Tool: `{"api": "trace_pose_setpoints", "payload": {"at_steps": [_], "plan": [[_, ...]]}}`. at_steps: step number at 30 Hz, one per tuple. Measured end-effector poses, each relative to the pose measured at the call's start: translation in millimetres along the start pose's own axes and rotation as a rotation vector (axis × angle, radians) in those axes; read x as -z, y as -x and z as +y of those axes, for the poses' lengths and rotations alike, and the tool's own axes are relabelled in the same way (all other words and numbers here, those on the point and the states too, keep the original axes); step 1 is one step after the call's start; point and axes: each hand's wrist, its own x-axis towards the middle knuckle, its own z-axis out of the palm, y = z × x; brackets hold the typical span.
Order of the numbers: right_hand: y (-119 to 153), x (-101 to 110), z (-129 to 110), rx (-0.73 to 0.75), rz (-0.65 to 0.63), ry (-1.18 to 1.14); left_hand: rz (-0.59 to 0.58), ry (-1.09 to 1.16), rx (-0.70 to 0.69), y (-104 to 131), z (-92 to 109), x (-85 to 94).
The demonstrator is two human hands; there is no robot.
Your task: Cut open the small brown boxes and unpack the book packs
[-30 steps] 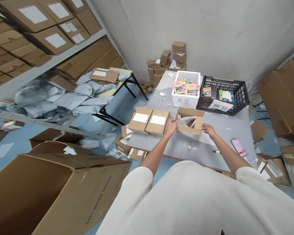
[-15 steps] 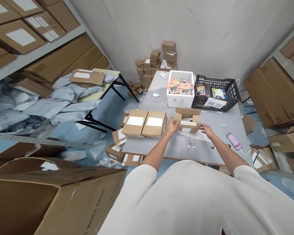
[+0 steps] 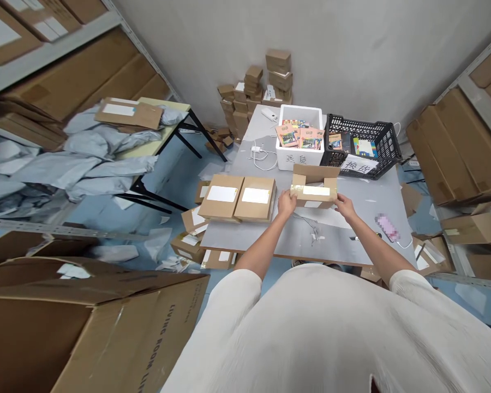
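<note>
A small cardboard box (image 3: 314, 203) stands on the grey table (image 3: 265, 243) in front of me. Its back flap is up, and a flap with a white label lies across its near part. My left hand (image 3: 287, 203) grips the box's left end, thumb towards the labelled flap. At the right end, my right hand (image 3: 345, 208) holds the near corner between thumb and fingers. What lies inside the box is mostly hidden. Two closed cardboard boxes (image 3: 254, 200) with white labels sit side by side left of my left hand.
Behind the box stand a white foam bin (image 3: 299, 159) of pinkish packets and a black plastic crate (image 3: 387, 144). A box cutter (image 3: 362, 237) and a pink phone (image 3: 387, 227) lie at right. Grey mailing bags (image 3: 61, 169) fill the left side; a large carton (image 3: 147, 333) is nearby.
The box's labelled front flap has tipped inward and over, covering more of the opening. Both hands stay at the box's ends. The whole view has shifted slightly.
</note>
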Motion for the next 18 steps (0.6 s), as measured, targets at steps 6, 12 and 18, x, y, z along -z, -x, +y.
{"api": "trace_pose_setpoints", "payload": {"at_steps": [6, 12, 18], "plan": [[-3.6, 25.1, -12.8, 0.161, 0.044, -0.010, 0.048, 0.050, -0.072, 5.0, 33.8, 2.3], [7.2, 56.6, 1.1, 0.170, 0.086, -0.035, 0.026, 0.038, -0.063, 33.3, 62.3, -14.1], [32.3, 83.4, 38.3, 0.116, 0.111, -0.064, 0.018, 0.029, -0.040, 75.4, 76.8, -35.2]]}}
